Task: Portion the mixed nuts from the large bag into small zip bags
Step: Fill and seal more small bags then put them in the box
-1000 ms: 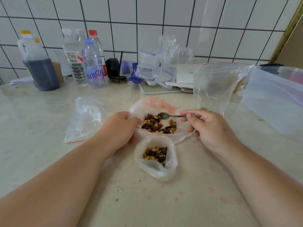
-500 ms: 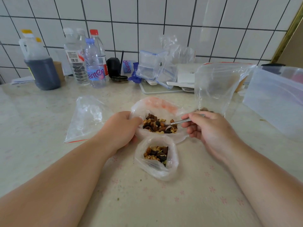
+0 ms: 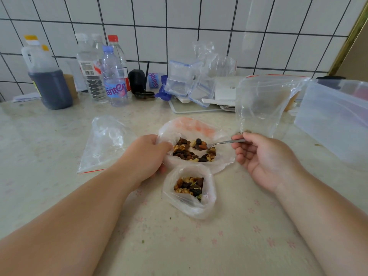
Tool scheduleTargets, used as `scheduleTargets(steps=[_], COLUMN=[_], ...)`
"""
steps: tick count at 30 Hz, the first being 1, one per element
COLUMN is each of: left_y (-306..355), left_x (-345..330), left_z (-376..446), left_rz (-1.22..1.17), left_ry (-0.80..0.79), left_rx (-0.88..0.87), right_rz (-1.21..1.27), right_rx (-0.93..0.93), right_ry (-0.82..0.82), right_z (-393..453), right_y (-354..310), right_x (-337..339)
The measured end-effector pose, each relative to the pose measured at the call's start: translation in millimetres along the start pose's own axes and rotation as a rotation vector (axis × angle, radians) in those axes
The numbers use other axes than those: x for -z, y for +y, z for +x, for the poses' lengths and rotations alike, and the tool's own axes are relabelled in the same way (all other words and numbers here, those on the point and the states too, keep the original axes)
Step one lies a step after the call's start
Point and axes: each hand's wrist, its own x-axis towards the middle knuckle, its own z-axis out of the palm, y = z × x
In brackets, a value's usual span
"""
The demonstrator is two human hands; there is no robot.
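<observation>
On pale counter (image 3: 59, 136) below tiled wall (image 3: 179, 26): left grip (image 3: 146, 156) pinching large bag (image 3: 199, 128); right grip (image 3: 264, 158) around spoon (image 3: 223, 143).

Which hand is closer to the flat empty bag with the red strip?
Left. The left hand grips the nut bag's rim, just right of the flat empty bag. The right hand, holding the spoon, is farther right, beyond the nut bag.

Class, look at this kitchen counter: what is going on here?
A person is portioning mixed nuts. The left hand holds open the large bag of nuts, while the right hand dips a spoon into it. A small bag, partly filled, stands open just in front.
</observation>
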Motion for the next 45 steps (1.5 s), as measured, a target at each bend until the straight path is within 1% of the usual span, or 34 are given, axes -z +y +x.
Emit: scheduleTargets(steps=[6,11,18,24,26,28,30,32,34,37,39,41,45], left_y=[-0.1,-1.7,-1.5,-0.5,0.2,0.6,0.5,0.2,0.0,-0.4,-0.3,-0.1,0.2], left_x=[-0.6,-0.2,-0.3,0.4,0.4,0.3,0.4,0.4,0.3,0.1,0.0,0.2,0.2], left_z=[1.0,1.2,2.0,0.8,0.2,-0.2,-0.5,-0.5,-0.3,0.1,0.1,0.2,-0.3], left_rz=[0.001,0.002,0.007,0.025,0.032,0.029,0.022,0.012,0.007,-0.007,-0.011,-0.01,-0.009], left_ry=[0.004,0.009,0.006,-0.006,-0.005,-0.007,-0.01,-0.012,-0.013,-0.01,-0.01,-0.002,-0.007], left_rx=[0.002,-0.004,0.005,0.004,0.005,0.004,0.002,0.003,0.003,0.004,0.008,0.01,-0.001], right_rz=[0.118,0.023,-0.138,-0.372,-0.395,-0.364,-0.255,-0.121,-0.082,-0.246,-0.401,-0.508,-0.623], right_rx=[-0.038,0.017,0.201,0.448,0.478,0.497,0.501,0.469,0.428,0.418,0.438,0.457,0.467], right_ry=[-0.089,-0.244,-0.455,-0.633,-0.66,-0.641,-0.58,-0.449,-0.285,-0.081,0.007,0.032,-0.01], right_z=[-4.0,-12.4,-23.7,-32.6,-34.5,-34.7,-32.5,-26.6,-18.7,-6.6,-1.7,0.1,0.0], right_y=[-8.2,-12.6,-9.2,-7.1,-7.2,-7.7,-9.1,-12.1,-13.7,-5.8,2.1,7.5,10.7], right_x=[2.5,0.8,0.3,2.1,3.1,2.8,2.0,3.6,7.1,10.8,10.1,8.4,7.2])
